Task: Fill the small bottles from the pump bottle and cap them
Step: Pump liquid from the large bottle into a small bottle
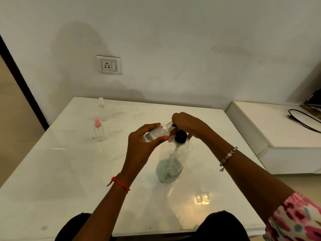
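Note:
A clear pump bottle (173, 159) with a black collar stands mid-table, holding a little bluish liquid at its bottom. My right hand (188, 125) is curled over the black pump head, whose nozzle tip shows at the mouth of a small clear bottle (159, 132). My left hand (140, 146) grips that small bottle, tilted with its open neck towards the nozzle; some clear liquid lies in it. Two more small bottles stand at the far left: one with a pink spray cap (99, 130) and one with a clear cap (102, 109).
The white glossy table (69, 171) stands against a wall with a power socket (109, 65). A lower white unit (278, 129) with a black cable (303, 119) is to the right. My knees show under the near edge.

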